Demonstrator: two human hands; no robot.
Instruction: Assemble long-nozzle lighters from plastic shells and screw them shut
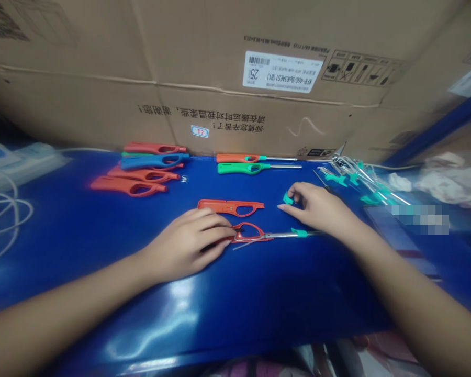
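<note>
My left hand lies over the handle end of an orange-red lighter half-shell, its fingers closed on it against the table. From that shell a metal tube runs right, carrying a teal collar, and a thin wire trails below. Between thumb and fingertips my right hand pinches a small teal plastic piece, above and right of the shell. Just behind my left hand lies a separate orange lighter half-shell, with its hollow inside facing up.
Two lighters, one orange and one green, lie by the cardboard box. Several red shells and a blue one are piled left. Metal tubes with teal parts lie right. White cable coils at far left.
</note>
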